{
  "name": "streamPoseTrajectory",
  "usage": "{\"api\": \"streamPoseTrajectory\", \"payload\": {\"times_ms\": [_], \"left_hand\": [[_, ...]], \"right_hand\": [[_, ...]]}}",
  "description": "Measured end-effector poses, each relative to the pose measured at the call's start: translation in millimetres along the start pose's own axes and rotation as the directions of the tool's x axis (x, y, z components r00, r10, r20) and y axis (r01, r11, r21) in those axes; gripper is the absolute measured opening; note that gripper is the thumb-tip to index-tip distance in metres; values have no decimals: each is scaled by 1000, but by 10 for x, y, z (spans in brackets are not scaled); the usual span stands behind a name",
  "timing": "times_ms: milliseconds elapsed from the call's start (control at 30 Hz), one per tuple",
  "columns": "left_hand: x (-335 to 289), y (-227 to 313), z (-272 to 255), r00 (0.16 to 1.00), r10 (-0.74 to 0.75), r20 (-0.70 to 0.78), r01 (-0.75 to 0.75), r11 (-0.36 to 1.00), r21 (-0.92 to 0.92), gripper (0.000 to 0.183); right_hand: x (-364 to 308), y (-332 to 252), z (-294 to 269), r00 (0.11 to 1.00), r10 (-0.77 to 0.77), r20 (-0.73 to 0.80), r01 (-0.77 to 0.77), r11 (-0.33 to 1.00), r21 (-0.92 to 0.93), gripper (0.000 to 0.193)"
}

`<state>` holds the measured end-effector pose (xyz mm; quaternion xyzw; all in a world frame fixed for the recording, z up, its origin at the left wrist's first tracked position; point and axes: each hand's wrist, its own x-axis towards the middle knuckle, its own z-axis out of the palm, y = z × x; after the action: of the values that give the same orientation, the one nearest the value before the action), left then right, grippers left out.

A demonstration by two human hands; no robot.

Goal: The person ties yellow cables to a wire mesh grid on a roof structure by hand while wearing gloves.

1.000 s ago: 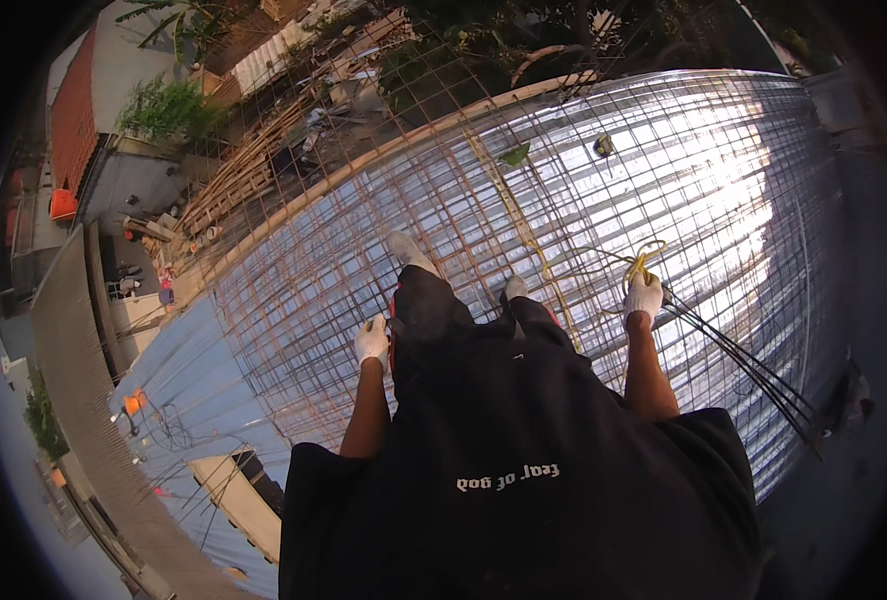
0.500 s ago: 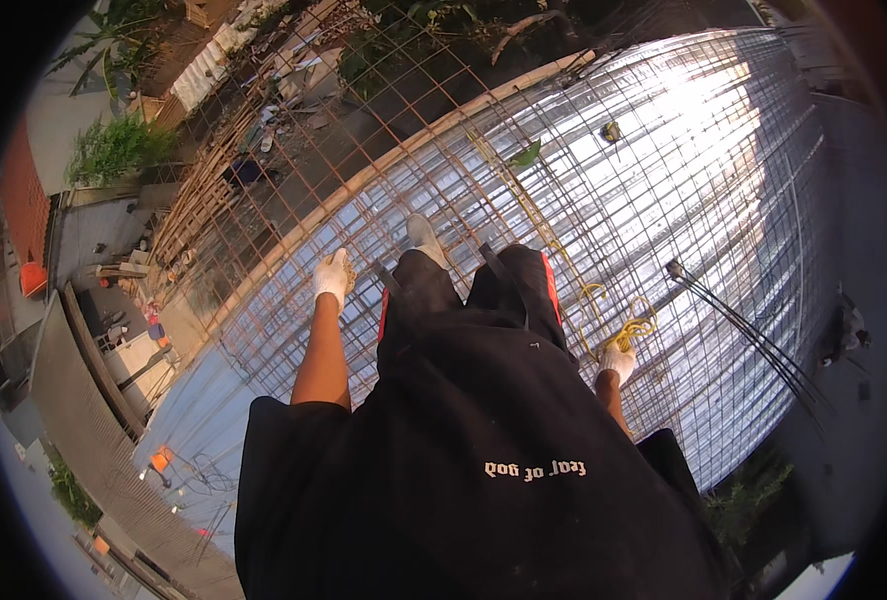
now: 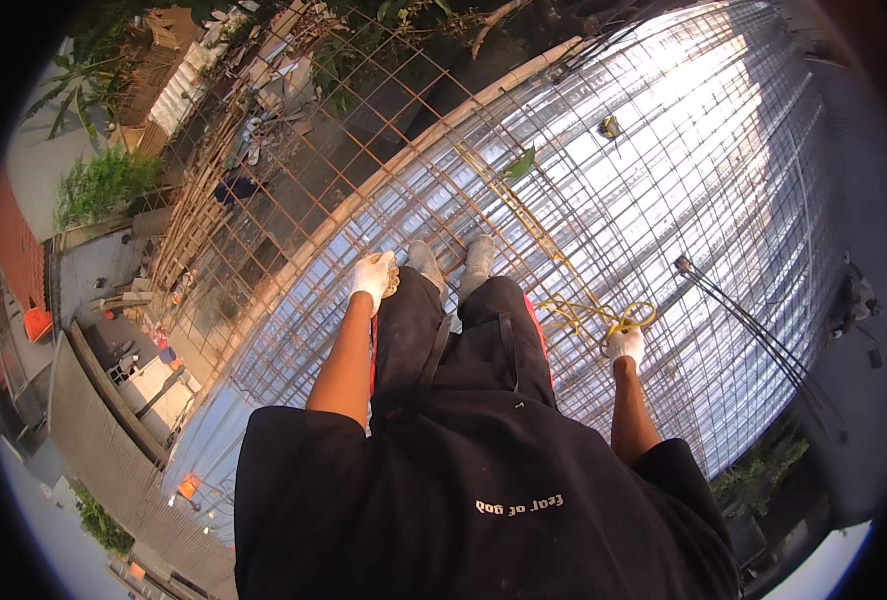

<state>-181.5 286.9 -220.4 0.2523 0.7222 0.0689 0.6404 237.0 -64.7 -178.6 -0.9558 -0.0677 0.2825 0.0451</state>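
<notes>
My left hand, in a white glove, is closed round a small tan bundle beside my left knee; its kind is too small to make out. On the other side, my gloved right hand grips loops of a yellow cord. More of this cord lies in slack curves to the left of that hand, and a long yellow run stretches away over the bars. Beneath me spreads a steel rebar mesh above shiny silver sheeting. Both my boots stand on it.
A wooden edge board borders the sheeting, with rebar reaching past it over a lower yard of debris. A yellow-and-black object and a green leaf lie on the mesh. Long dark rods extend at the right. Another person is at far right.
My trailing right foot has come forward beside the left one. Both hands have shifted slightly, the left toward my knee, the right forward with the yellow cord still in it.
</notes>
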Motion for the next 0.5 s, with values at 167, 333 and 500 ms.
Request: {"api": "streamPoseTrajectory", "payload": {"times_ms": [167, 333, 500], "left_hand": [[1511, -292, 1031, 986, -77, 148, 58, 990, 129, 28], [3500, -535, 2234, 981, 2, 194, -27, 992, 126, 35], [5113, -966, 3262, 983, -46, 176, 34, 997, 72, 42]], "right_hand": [[882, -56, 1032, 997, -77, 4, 77, 996, -37, 35], [1771, 222, 2435, 994, -84, -69, 79, 995, -67, 43], [2449, 430, 3902, 982, -108, -157, 93, 991, -101, 54]]}}
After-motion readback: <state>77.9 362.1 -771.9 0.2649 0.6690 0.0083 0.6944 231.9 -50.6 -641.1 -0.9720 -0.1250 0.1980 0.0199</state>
